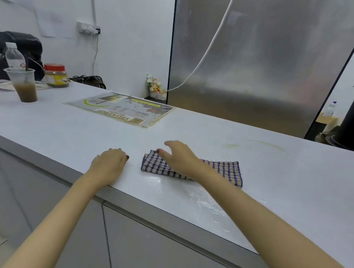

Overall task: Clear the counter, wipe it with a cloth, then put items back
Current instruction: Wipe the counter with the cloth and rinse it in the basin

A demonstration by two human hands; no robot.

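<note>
Two bare forearms reach in from the near edge onto the white table (285, 187). Her left hand (109, 162) rests palm down just inside that edge, fingers loosely bent and grasping nothing. Just to its right, the right hand (178, 157) lies on the left half of a folded blue-checked cloth (224, 170), with the fingers released and stretched past the cloth's far-left corner rather than clenched round it. Wet streaks (198, 197) shine on the table near the cloth, and a yellowish stain (257, 144) shows farther back on the right. A printed menu sheet (120, 109) lies flat at the far side. At far left stand a plastic cup (25, 88) of brown drink, a red-lidded jar (55, 75) and a water bottle (13, 55).
</note>
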